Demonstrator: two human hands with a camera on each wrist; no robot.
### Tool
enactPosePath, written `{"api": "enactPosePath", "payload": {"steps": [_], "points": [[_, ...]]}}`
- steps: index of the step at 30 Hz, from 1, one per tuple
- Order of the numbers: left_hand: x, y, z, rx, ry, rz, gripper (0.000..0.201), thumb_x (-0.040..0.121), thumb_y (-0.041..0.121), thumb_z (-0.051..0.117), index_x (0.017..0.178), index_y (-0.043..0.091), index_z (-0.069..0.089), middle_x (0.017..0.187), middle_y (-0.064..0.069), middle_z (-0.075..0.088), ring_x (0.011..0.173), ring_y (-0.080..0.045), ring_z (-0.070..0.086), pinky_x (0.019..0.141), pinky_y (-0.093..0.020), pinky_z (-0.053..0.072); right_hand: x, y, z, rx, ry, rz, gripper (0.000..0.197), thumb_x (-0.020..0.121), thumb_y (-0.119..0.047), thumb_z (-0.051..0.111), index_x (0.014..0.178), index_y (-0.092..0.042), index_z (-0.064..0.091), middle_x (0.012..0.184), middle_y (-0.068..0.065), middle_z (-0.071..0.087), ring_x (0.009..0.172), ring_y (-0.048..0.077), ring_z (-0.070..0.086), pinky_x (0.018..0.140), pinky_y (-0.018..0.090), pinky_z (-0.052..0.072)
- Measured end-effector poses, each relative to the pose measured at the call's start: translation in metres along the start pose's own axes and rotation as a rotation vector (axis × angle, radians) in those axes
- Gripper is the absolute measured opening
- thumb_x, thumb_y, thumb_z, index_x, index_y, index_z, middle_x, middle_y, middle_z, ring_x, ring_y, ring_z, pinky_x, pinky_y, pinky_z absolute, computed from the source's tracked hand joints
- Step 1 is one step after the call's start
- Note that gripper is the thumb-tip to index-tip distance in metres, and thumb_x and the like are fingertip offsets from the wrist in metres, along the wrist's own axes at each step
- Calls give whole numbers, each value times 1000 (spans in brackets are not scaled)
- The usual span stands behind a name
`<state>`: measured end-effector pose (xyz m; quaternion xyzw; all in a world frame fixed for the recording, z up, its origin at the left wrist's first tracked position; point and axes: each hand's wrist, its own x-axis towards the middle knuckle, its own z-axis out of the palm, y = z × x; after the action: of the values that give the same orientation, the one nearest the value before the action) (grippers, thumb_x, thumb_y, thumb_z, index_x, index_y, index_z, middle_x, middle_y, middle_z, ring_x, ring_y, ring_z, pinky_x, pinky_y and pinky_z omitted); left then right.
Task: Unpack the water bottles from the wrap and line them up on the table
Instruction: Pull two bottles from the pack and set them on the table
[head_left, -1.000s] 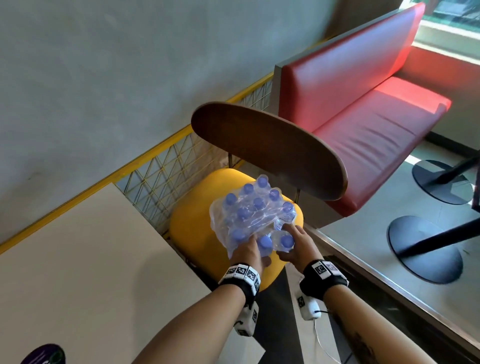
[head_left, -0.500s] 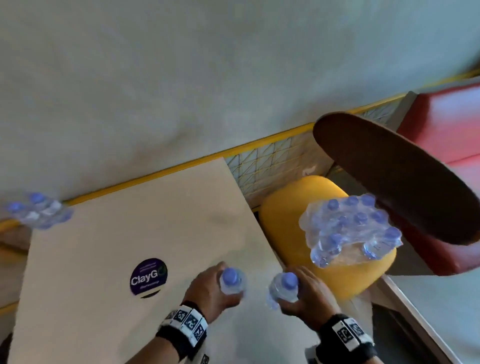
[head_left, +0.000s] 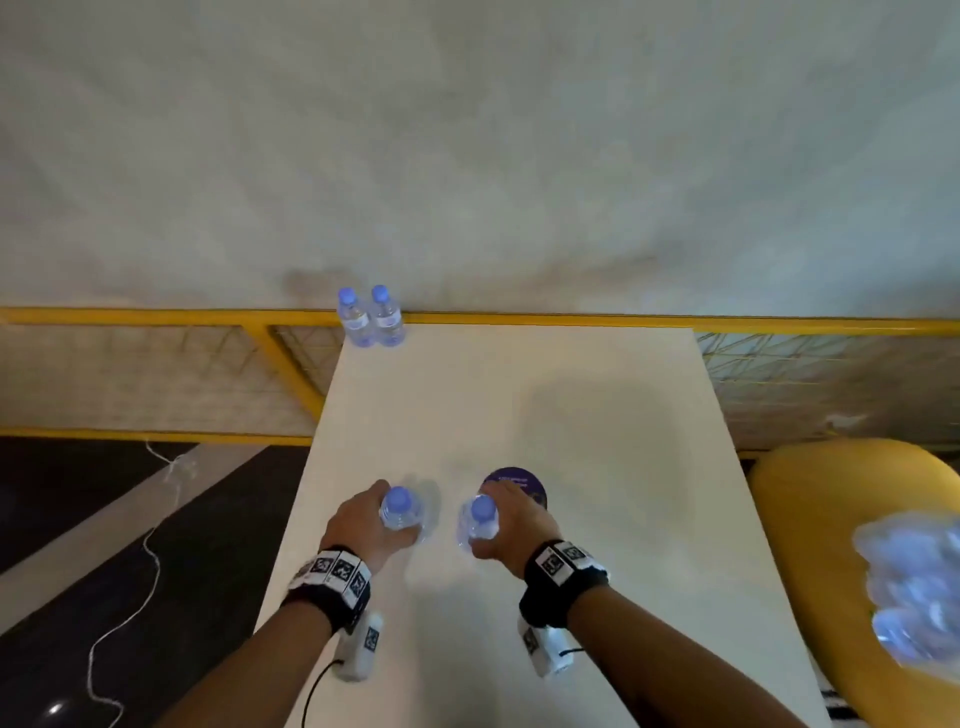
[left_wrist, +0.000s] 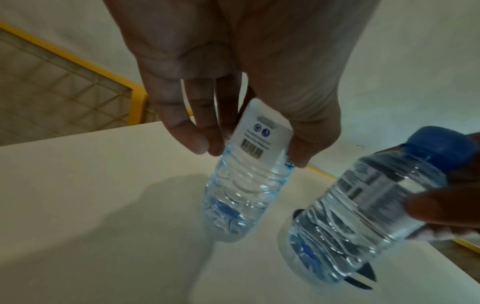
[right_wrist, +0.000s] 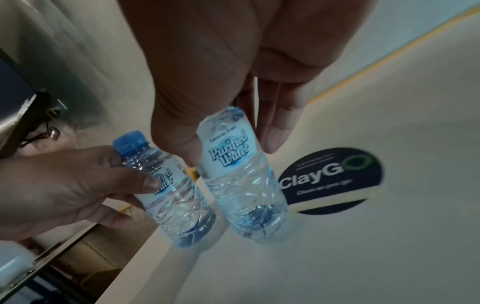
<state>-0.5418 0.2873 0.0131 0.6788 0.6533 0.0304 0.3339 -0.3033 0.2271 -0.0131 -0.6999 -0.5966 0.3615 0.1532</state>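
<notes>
A white table (head_left: 597, 415) carries two upright bottles (head_left: 370, 318) and a round sticker (head_left: 522, 480).

Bottle label (right_wrist: 228, 150) reads "Purified Water"; table sticker (right_wrist: 330, 176) reads "ClayGo"

Clear, ribbed plastic bottles (right_wrist: 244, 181) with glossy paper labels (right_wrist: 230, 152); smooth matt cream tabletop (head_left: 519, 395); yellow painted metal mesh (head_left: 156, 374).
</notes>
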Motion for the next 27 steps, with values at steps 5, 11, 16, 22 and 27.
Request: {"api": "enactPosePath", "payload": {"steps": [5, 11, 16, 22, 27], "points": [[23, -25, -16, -8, -19, -12, 52, 62, 54, 85, 96, 26, 57, 90, 7, 70, 85, -25, 68, 76, -35, 56, 48, -37, 35, -27, -28, -29, 61, 64, -47, 80, 114, -33, 46, 110, -11, 50, 95, 20, 59, 81, 38, 52], [45, -31, -30, 39, -67, -3, 40, 75, 42, 82, 105, 25, 61, 102, 2, 71, 95, -26, 70, 87, -35, 56, 82, -61, 57, -111, -18, -31, 52, 61, -37, 79, 101, -31, 47, 100, -10, 48, 82, 20, 59, 73, 39, 55], [56, -29, -43, 48, -103, 33, 37, 80, 38, 79, 111, 23, 66, 106, 0, 74, 98, -26, 71, 93, -40, 58, 92, -62, 65, -145, 25, -48, 55, 58, -41, 79, 100, -35, 44, 98, -13, 46, 80, 16, 57, 70, 37, 56], [60, -30, -47, 36, -120, 39, 42, 77, 38, 81, 114, 24, 65, 110, -1, 74, 99, -25, 71, 94, -42, 58, 94, -64, 65, -151, 19, -37, 60, 58, -41, 81, 104, -33, 44, 100, -11, 47, 84, 17, 58, 74, 36, 55], [48, -41, -40, -32, -61, -26, 106, 63, 49, 91, 151, 27, 37, 143, -1, 53, 132, -27, 55, 107, -47, 51, 88, -54, 58, -154, -23, -19, 74, 58, -56, 77, 120, -34, 44, 115, -13, 47, 104, 16, 58, 82, 36, 54]]}}
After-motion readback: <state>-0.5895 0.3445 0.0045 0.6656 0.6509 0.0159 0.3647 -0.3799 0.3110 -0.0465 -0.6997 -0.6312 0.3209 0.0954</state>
